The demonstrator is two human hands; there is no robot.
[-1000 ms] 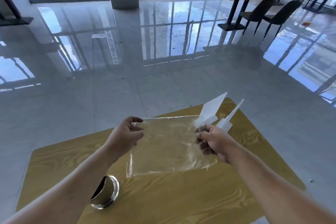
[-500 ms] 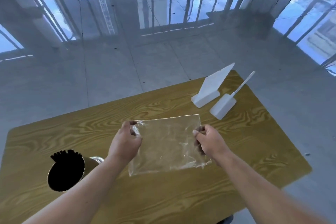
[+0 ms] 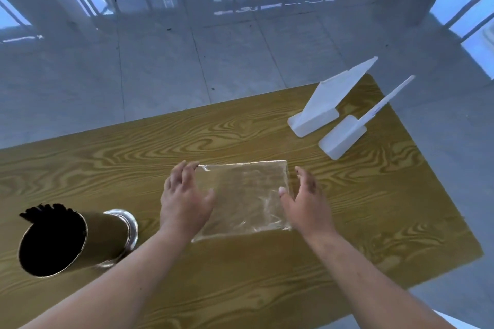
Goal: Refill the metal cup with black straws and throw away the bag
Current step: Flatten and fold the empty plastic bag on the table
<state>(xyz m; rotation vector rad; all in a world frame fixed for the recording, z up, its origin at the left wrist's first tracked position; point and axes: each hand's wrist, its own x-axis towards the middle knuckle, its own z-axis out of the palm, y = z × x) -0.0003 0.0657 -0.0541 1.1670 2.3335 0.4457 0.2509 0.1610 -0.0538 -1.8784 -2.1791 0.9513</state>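
A clear, flat plastic bag [image 3: 244, 196] lies on the wooden table [image 3: 240, 275], with nothing visible inside it. My left hand [image 3: 184, 200] rests at its left edge with fingers spread, palm over the bag's corner. My right hand [image 3: 304, 201] is at the bag's right edge, fingers apart, holding nothing. The metal cup [image 3: 77, 240] stands at the left of the table, packed with black straws [image 3: 45, 243] whose tips stick out at the rim.
Two white plastic sign stands [image 3: 327, 104] [image 3: 350, 132] sit at the table's far right corner. Beyond the table's far edge is glossy grey tiled floor [image 3: 213, 56]. The table's right edge runs near my right forearm.
Both hands have lowered the bag flat onto the table and let go of its top corners, fingers now spread. The camera has tilted further down.
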